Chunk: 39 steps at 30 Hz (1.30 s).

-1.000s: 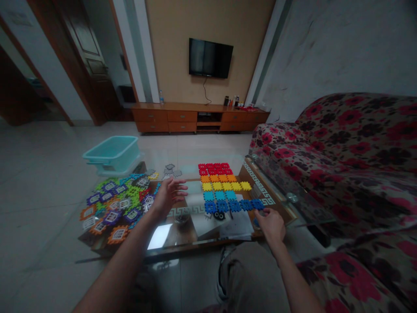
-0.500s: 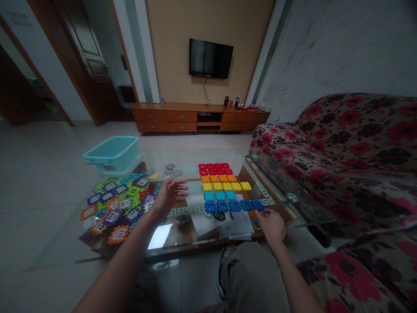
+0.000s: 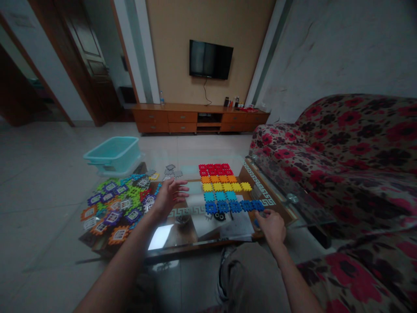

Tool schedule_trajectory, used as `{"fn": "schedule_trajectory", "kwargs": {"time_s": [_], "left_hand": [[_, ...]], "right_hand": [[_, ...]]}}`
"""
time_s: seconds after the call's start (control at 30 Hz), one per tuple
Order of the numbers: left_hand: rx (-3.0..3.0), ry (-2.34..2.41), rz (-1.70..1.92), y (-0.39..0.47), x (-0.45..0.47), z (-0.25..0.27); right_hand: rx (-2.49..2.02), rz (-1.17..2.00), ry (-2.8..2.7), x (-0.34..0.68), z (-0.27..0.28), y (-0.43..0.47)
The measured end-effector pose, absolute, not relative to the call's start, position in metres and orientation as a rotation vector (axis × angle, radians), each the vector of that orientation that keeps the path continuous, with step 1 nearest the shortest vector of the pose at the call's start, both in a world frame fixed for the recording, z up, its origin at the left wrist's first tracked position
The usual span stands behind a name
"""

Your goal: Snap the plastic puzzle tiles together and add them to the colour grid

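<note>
My left hand (image 3: 171,194) hovers over the glass table with its fingers apart, holding nothing. It is to the right of a pile of mixed toothed plastic tiles (image 3: 112,216). At the near right, my right hand (image 3: 271,224) has its thumb and fingers closed at the right end of a row of dark blue tiles, on the last blue tile (image 3: 258,205). Beyond this row lie a row of light blue tiles (image 3: 220,196), yellow tiles (image 3: 226,187), orange tiles (image 3: 219,179) and two rows of red tiles (image 3: 214,169).
A glass-topped coffee table (image 3: 182,247) has papers (image 3: 236,226) visible beneath its top. Some grey tiles (image 3: 170,167) lie at its far side. An aqua plastic tub (image 3: 112,155) stands at the far left. On the right is a flowered sofa (image 3: 329,143).
Both hands stay almost in place. At the right end of the dark blue row, the last tiles sit slightly differently, with a small gap showing to their left.
</note>
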<state>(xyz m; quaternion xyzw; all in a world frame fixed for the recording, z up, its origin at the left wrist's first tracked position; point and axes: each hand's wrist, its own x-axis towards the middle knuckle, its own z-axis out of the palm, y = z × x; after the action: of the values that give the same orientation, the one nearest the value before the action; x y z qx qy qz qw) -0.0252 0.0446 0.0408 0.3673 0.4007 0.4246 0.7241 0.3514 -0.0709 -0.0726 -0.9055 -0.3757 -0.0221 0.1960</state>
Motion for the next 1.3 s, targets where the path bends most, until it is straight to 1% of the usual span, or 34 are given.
{"fn": "schedule_trajectory", "kwargs": {"time_s": [0.83,1.0,1.17,1.3], "left_hand": [[0.859,0.886,0.916,0.043,-0.024,0.042],[0.896,0.946,0.921,0.047,-0.022,0.033],[1.203,1.135,0.943,0.048,-0.022,0.016],[1.606,1.217,0.952,0.039,-0.027,0.008]], "right_hand": [[-2.547,-0.056,-1.071,0.348,-0.068,-0.072],[-2.487,-0.091,-1.090,0.354,-0.076,-0.074],[-2.437,-0.065,-1.075,0.363,-0.080,-0.076],[-2.397,-0.017,-1.061,0.357,-0.060,-0.067]]}}
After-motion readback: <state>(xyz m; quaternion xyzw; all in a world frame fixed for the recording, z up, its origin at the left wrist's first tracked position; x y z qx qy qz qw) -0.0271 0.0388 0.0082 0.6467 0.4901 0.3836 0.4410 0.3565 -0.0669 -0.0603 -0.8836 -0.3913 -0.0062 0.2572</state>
